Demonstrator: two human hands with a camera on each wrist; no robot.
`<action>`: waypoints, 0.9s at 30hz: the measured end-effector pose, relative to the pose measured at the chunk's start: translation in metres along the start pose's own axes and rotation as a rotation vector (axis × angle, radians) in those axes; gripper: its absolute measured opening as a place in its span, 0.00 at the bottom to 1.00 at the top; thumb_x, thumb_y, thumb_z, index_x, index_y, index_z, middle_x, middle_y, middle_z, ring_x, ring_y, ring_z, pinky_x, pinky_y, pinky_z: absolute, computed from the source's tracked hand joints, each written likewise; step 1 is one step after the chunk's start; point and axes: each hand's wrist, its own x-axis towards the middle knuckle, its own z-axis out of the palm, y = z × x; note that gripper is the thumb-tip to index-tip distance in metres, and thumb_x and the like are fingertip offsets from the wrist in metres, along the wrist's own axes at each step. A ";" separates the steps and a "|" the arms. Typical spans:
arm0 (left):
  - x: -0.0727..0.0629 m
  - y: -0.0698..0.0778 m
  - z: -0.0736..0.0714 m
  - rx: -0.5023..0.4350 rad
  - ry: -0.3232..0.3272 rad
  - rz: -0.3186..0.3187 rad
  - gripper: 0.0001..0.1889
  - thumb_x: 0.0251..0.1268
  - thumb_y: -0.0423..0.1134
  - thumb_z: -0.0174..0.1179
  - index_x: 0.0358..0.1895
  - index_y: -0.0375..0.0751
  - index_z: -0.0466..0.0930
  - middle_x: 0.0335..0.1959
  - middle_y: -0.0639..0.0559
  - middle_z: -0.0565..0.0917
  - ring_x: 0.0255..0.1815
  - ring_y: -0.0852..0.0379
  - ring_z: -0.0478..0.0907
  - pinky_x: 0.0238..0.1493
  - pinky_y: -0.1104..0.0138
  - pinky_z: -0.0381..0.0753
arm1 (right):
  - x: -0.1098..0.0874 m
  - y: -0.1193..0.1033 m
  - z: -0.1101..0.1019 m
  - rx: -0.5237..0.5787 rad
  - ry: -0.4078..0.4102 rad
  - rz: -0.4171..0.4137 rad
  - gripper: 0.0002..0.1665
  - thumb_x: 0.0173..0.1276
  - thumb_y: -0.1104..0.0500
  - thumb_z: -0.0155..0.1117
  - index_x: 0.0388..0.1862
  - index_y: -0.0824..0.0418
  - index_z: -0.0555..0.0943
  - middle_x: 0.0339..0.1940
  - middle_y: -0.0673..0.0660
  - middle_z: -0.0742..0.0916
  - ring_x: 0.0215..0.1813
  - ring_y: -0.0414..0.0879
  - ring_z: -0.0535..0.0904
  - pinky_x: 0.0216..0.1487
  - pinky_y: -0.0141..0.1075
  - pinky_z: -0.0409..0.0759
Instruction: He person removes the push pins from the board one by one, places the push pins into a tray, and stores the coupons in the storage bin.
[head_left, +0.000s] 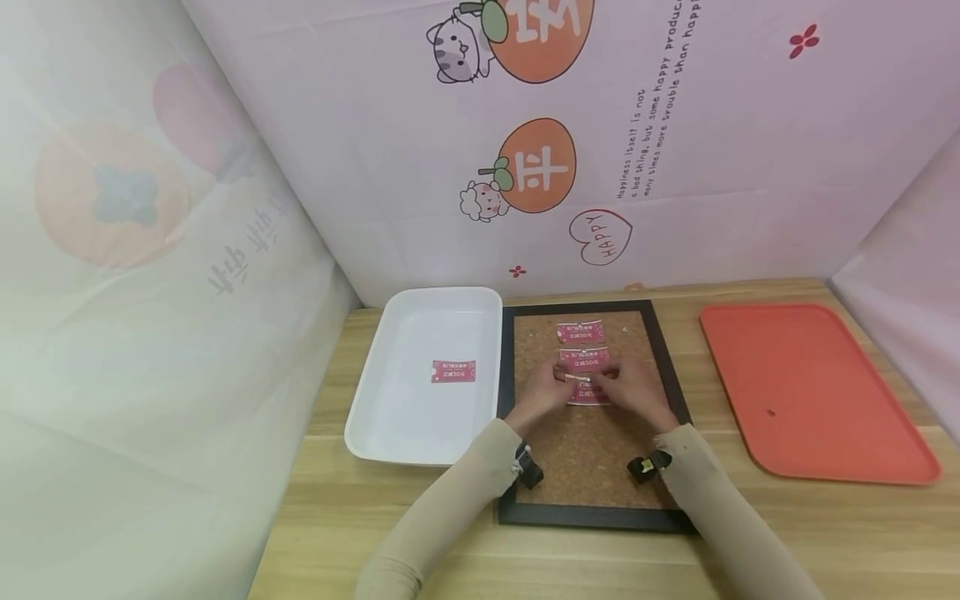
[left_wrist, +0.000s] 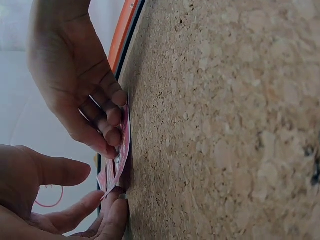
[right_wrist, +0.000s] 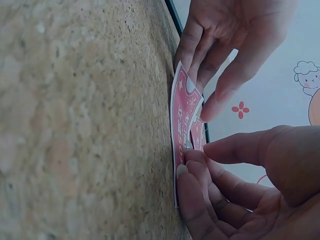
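A pink coupon [head_left: 592, 394] with white print lies on the cork board [head_left: 585, 467], its left end bowed up. In the head view, my left hand [head_left: 543, 390] is at its left end. The left wrist view shows the fingers of that hand touching the coupon's end, with the thumb apart from it. My right hand [head_left: 633, 390] pinches a small pushpin [right_wrist: 189, 145] at the coupon's upper middle, its fingertips pressing on the paper. The pin is mostly hidden by fingers. Farther up the board are two similar coupons, an upper one [head_left: 580, 332] and a middle one [head_left: 585, 359].
Left of the board stands a white tray [head_left: 390, 417] with one pink coupon [head_left: 453, 372] in it. To the right lies a red tray [head_left: 817, 392] holding a tiny dark object [head_left: 771, 412]. A printed cloth [head_left: 375, 167] hangs behind the wooden table [head_left: 330, 517].
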 end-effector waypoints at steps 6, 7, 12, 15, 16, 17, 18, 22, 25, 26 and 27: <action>0.002 -0.003 0.002 0.042 0.019 0.042 0.15 0.69 0.38 0.64 0.57 0.42 0.83 0.41 0.52 0.85 0.36 0.61 0.80 0.35 0.69 0.81 | 0.002 -0.001 0.000 0.011 -0.023 0.057 0.15 0.76 0.54 0.63 0.48 0.64 0.88 0.40 0.60 0.91 0.35 0.46 0.85 0.33 0.33 0.80; 0.002 -0.004 0.003 0.044 0.021 0.049 0.15 0.69 0.37 0.64 0.57 0.42 0.83 0.40 0.52 0.85 0.35 0.61 0.80 0.35 0.70 0.81 | 0.002 -0.001 -0.001 0.012 -0.031 0.063 0.15 0.76 0.54 0.63 0.48 0.64 0.88 0.39 0.60 0.91 0.35 0.46 0.85 0.33 0.33 0.80; 0.001 -0.004 0.004 0.032 0.028 0.081 0.15 0.69 0.33 0.63 0.56 0.38 0.83 0.41 0.50 0.85 0.36 0.61 0.80 0.36 0.71 0.82 | 0.002 -0.003 0.000 0.009 -0.040 0.108 0.15 0.74 0.52 0.67 0.47 0.63 0.87 0.37 0.58 0.89 0.34 0.47 0.83 0.32 0.34 0.78; 0.000 -0.004 0.004 0.034 0.034 0.087 0.14 0.69 0.33 0.63 0.56 0.38 0.83 0.42 0.50 0.85 0.36 0.61 0.80 0.36 0.71 0.83 | 0.002 -0.005 0.000 -0.002 -0.029 0.111 0.15 0.74 0.52 0.67 0.47 0.63 0.87 0.36 0.58 0.89 0.34 0.47 0.82 0.31 0.34 0.76; -0.001 -0.005 0.004 0.034 0.037 0.084 0.14 0.69 0.33 0.64 0.56 0.38 0.83 0.42 0.50 0.85 0.36 0.61 0.80 0.36 0.71 0.82 | 0.002 -0.005 0.000 -0.007 -0.023 0.110 0.16 0.74 0.52 0.67 0.47 0.64 0.86 0.36 0.59 0.88 0.34 0.47 0.81 0.30 0.34 0.76; -0.001 -0.005 0.005 0.037 0.039 0.085 0.14 0.69 0.34 0.63 0.57 0.39 0.83 0.42 0.51 0.85 0.36 0.62 0.79 0.36 0.71 0.82 | 0.002 -0.005 0.001 -0.013 -0.018 0.109 0.16 0.74 0.52 0.66 0.48 0.64 0.86 0.36 0.59 0.88 0.34 0.47 0.81 0.30 0.34 0.76; -0.002 -0.005 0.005 0.038 0.042 0.085 0.14 0.69 0.34 0.64 0.57 0.39 0.83 0.42 0.51 0.85 0.36 0.62 0.79 0.36 0.71 0.82 | 0.002 -0.006 0.001 -0.017 -0.015 0.105 0.16 0.74 0.52 0.66 0.48 0.64 0.86 0.36 0.59 0.88 0.33 0.47 0.80 0.30 0.34 0.75; -0.003 -0.005 0.006 0.040 0.052 0.079 0.15 0.68 0.33 0.64 0.57 0.41 0.83 0.40 0.53 0.84 0.36 0.62 0.78 0.36 0.71 0.80 | 0.003 -0.007 0.002 -0.031 -0.009 0.117 0.15 0.74 0.52 0.66 0.48 0.64 0.86 0.35 0.58 0.87 0.34 0.47 0.79 0.30 0.34 0.74; -0.004 -0.005 0.007 0.041 0.057 0.074 0.16 0.66 0.31 0.64 0.57 0.42 0.83 0.39 0.54 0.84 0.35 0.62 0.78 0.36 0.71 0.80 | 0.004 -0.007 0.001 -0.032 -0.018 0.123 0.15 0.74 0.52 0.67 0.48 0.63 0.86 0.35 0.58 0.87 0.33 0.47 0.79 0.30 0.34 0.74; -0.004 -0.006 0.007 0.043 0.060 0.072 0.16 0.66 0.31 0.64 0.57 0.42 0.83 0.39 0.54 0.84 0.36 0.62 0.78 0.36 0.71 0.80 | 0.005 -0.006 0.001 -0.029 -0.021 0.125 0.15 0.74 0.52 0.67 0.48 0.63 0.86 0.35 0.58 0.87 0.33 0.47 0.79 0.30 0.34 0.74; -0.004 -0.006 0.007 0.047 0.064 0.069 0.17 0.65 0.30 0.64 0.57 0.43 0.83 0.39 0.54 0.84 0.36 0.62 0.78 0.37 0.71 0.80 | 0.005 -0.006 0.001 -0.028 -0.026 0.123 0.15 0.74 0.53 0.67 0.48 0.63 0.86 0.35 0.58 0.87 0.33 0.47 0.79 0.30 0.34 0.74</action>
